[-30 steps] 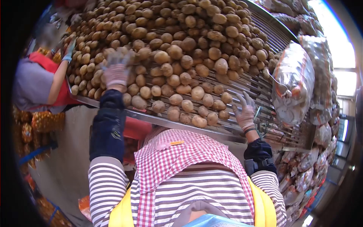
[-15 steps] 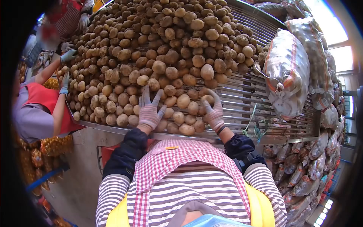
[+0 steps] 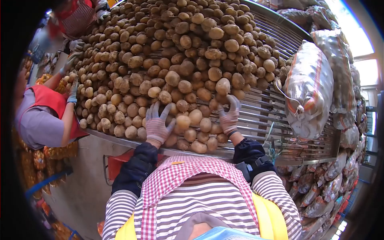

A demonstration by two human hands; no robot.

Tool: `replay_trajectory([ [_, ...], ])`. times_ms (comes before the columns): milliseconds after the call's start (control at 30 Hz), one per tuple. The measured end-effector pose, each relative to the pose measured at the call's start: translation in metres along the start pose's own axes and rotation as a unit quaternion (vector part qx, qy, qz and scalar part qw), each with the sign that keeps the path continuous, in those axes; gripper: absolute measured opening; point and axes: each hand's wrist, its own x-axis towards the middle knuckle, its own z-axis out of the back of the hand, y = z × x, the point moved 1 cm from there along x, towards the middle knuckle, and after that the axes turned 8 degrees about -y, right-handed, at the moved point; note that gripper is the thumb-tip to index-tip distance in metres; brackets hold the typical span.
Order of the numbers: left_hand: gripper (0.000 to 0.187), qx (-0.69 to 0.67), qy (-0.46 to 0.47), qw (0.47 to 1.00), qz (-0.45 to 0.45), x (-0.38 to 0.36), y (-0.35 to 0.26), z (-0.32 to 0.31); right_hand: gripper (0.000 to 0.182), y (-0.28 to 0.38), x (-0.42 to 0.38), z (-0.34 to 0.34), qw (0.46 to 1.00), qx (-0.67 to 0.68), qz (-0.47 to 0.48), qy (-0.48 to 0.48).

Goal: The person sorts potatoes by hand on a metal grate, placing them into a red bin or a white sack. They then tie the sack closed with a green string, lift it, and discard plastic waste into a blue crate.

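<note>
A deep heap of brown potatoes covers a metal-barred sorting table. My left hand, in a pink knit glove, lies spread flat on the potatoes near the table's front rim. My right hand, gloved the same, rests with fingers apart on potatoes at the heap's right edge. Neither hand grips anything. One pale potato sits between my two hands.
A person in a red apron reaches blue-gloved hands into the heap's left side. Another person's gloved hands work at the far left. Filled net sacks of potatoes lean on the right, with more stacked below.
My left hand came down from the upper left of the heap to the front rim. My right hand moved left from the bare bars onto the potatoes, then spread its fingers.
</note>
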Motion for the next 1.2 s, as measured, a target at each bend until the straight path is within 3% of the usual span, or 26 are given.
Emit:
replay_trajectory([
  [67,0.073,-0.007,-0.025,1.0,-0.005,0.0,0.001,-0.004,0.044,0.016,0.0,-0.004,0.994,0.046,0.013,0.095],
  [133,0.072,-0.002,-0.015,1.0,-0.003,0.0,0.001,-0.002,0.046,0.039,-0.004,-0.012,0.953,0.206,-0.065,0.214],
  [167,0.071,0.001,-0.007,1.0,-0.002,0.001,0.0,0.0,0.048,0.047,0.003,-0.007,0.959,0.184,0.035,0.214],
  [267,0.072,-0.017,-0.023,1.0,-0.005,0.003,-0.003,0.003,0.049,0.051,0.039,0.004,0.967,0.14,0.133,0.167],
  [400,0.074,-0.019,-0.008,1.0,0.007,0.005,-0.005,0.007,0.052,0.006,0.104,-0.008,0.983,0.003,0.175,0.064],
  [533,0.073,-0.027,-0.026,0.999,0.01,0.007,-0.001,0.003,0.053,0.013,0.119,-0.052,0.964,-0.046,0.223,0.135],
  [600,0.074,-0.036,-0.039,0.998,0.02,0.008,-0.002,0.002,0.049,0.014,0.121,-0.084,0.988,0.117,0.065,0.077],
  [733,0.069,-0.036,-0.02,0.998,0.049,0.011,-0.004,0.005,0.039,0.052,0.138,-0.105,0.962,0.199,0.095,0.158],
  [800,0.063,-0.022,-0.024,0.999,0.043,0.009,-0.001,0.0,0.036,0.087,0.139,-0.103,0.917,0.335,0.123,0.177],
  [833,0.06,-0.02,-0.028,0.999,0.033,0.009,-0.001,-0.001,0.036,0.091,0.142,-0.094,0.917,0.338,0.123,0.173],
  [900,0.053,-0.012,-0.043,0.999,0.012,0.008,-0.001,0.002,0.034,0.088,0.152,-0.073,0.94,0.178,0.249,0.15],
  [933,0.053,-0.009,-0.048,0.999,0.017,0.008,0.0,0.002,0.031,0.069,0.16,-0.065,0.956,0.113,0.252,0.099],
  [1000,0.048,-0.107,-0.149,0.982,0.036,0.01,0.005,0.0,0.024,0.022,0.177,-0.06,0.973,-0.042,0.225,0.021],
  [1067,0.04,-0.085,-0.175,0.981,0.027,0.047,-0.013,0.021,0.028,-0.01,0.184,-0.062,0.966,-0.162,0.189,0.064],
  [1133,0.037,-0.171,-0.206,0.961,-0.068,0.1,-0.026,0.031,0.031,-0.011,0.185,-0.067,0.948,-0.196,0.238,0.084],
  [1200,0.033,-0.2,-0.161,0.962,-0.093,0.155,-0.04,0.028,0.031,-0.012,0.189,-0.076,0.942,-0.218,0.223,0.123],
])
